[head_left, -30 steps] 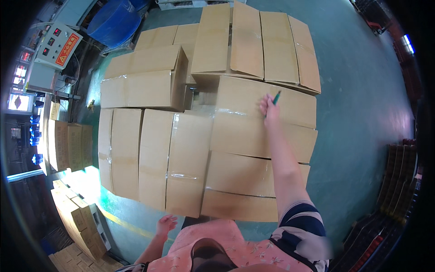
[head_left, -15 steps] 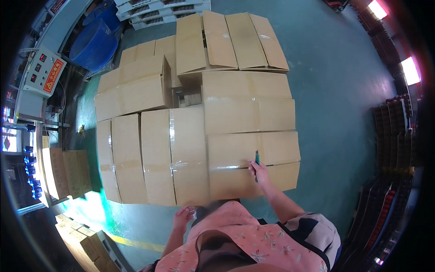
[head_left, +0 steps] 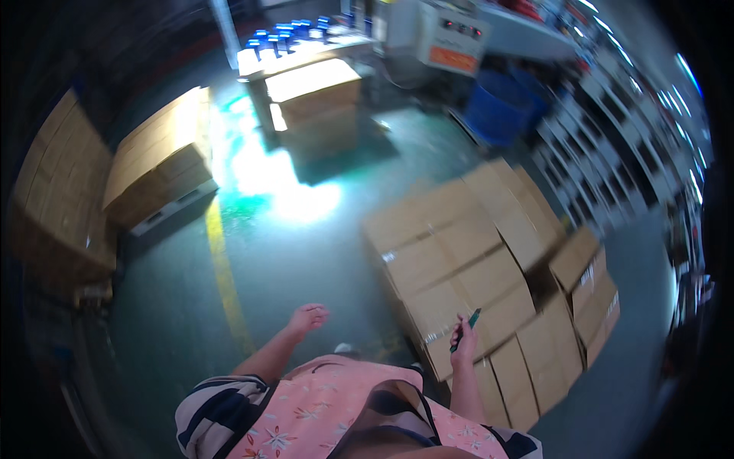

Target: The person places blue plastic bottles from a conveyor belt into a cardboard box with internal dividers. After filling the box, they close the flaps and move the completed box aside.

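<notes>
My right hand [head_left: 462, 336] grips a slim green pen-like tool [head_left: 467, 327] and hovers over the near corner of a block of taped brown cardboard boxes [head_left: 474, 268] stacked on the floor. My left hand [head_left: 307, 316] hangs free over the green floor to the left of the boxes, fingers loosely apart and holding nothing. One box [head_left: 585, 264] at the right side of the block stands higher than the others. My pink flowered apron and striped sleeves fill the lower edge.
A yellow line [head_left: 222, 268] runs along the green floor. Stacks of cartons on pallets stand at the left [head_left: 157, 164] and far middle [head_left: 313, 96]. A blue bin [head_left: 497, 111], a machine with a control panel [head_left: 451, 38] and shelving stand at the back right.
My view has swung left, so the boxes now lie at the right. My right hand with the green tool drew back from the far boxes to the near corner. The left hand stays low.
</notes>
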Action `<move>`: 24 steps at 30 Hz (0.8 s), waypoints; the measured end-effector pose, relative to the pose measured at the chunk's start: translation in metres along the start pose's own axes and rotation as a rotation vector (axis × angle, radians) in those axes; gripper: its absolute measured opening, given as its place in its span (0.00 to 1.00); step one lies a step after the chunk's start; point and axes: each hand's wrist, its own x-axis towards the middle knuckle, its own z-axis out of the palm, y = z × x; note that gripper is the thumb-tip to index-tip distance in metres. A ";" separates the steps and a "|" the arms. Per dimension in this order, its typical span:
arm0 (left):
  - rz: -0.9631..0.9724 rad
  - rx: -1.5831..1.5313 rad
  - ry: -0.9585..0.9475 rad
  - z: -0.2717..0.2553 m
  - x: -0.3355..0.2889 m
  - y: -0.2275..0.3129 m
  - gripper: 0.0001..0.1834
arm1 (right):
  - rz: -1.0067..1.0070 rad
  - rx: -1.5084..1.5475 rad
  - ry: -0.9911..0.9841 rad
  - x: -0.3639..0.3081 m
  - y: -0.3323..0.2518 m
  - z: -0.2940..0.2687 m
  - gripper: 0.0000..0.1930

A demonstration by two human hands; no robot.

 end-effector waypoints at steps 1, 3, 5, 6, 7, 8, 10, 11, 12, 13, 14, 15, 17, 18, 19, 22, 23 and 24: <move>0.060 -0.048 0.037 -0.019 -0.002 0.006 0.15 | 0.025 -0.058 -0.033 0.009 0.003 0.027 0.16; 0.112 -0.107 0.151 -0.072 -0.011 0.017 0.15 | 0.061 -0.183 -0.195 0.008 0.015 0.085 0.16; 0.122 -0.157 0.336 -0.119 -0.014 0.020 0.14 | 0.083 -0.295 -0.324 0.010 0.026 0.141 0.16; 0.145 -0.223 0.352 -0.137 -0.012 0.020 0.14 | 0.082 -0.341 -0.393 0.014 0.028 0.169 0.16; 0.163 -0.263 0.370 -0.155 -0.014 0.021 0.14 | 0.075 -0.361 -0.467 0.013 0.036 0.195 0.16; 0.158 -0.297 0.403 -0.167 -0.012 0.024 0.14 | 0.110 -0.384 -0.496 0.014 0.042 0.218 0.15; 0.150 -0.409 0.410 -0.177 -0.007 0.032 0.13 | 0.135 -0.498 -0.549 0.023 0.048 0.259 0.15; 0.105 -0.468 0.440 -0.177 -0.003 0.041 0.13 | 0.148 -0.568 -0.570 0.032 0.050 0.279 0.15; 0.140 -0.472 0.395 -0.176 0.006 0.053 0.14 | 0.158 -0.553 -0.601 0.042 0.050 0.297 0.15; 0.145 -0.481 0.370 -0.173 0.017 0.069 0.14 | 0.182 -0.568 -0.609 0.054 0.048 0.316 0.15; 0.155 -0.488 0.338 -0.177 0.028 0.089 0.14 | 0.209 -0.577 -0.612 0.066 0.047 0.336 0.15; 0.134 -0.468 0.342 -0.184 0.035 0.106 0.13 | 0.241 -0.582 -0.618 0.075 0.046 0.354 0.15; 0.113 -0.442 0.331 -0.200 0.054 0.141 0.13 | 0.261 -0.576 -0.602 0.095 0.051 0.405 0.11; 0.097 -0.412 0.353 -0.216 0.063 0.158 0.13 | 0.244 -0.596 -0.606 0.109 0.053 0.436 0.11; 0.083 -0.382 0.369 -0.238 0.069 0.176 0.13 | 0.226 -0.617 -0.611 0.120 0.055 0.466 0.10; 0.003 -0.368 0.448 -0.285 0.097 0.210 0.11 | 0.206 -0.668 -0.521 0.165 0.044 0.553 0.09; -0.055 -0.376 0.490 -0.298 0.109 0.220 0.11 | 0.177 -0.731 -0.473 0.184 0.035 0.585 0.09; -0.017 -0.379 0.511 -0.316 0.121 0.232 0.10 | 0.123 -0.662 -0.547 0.204 0.026 0.620 0.10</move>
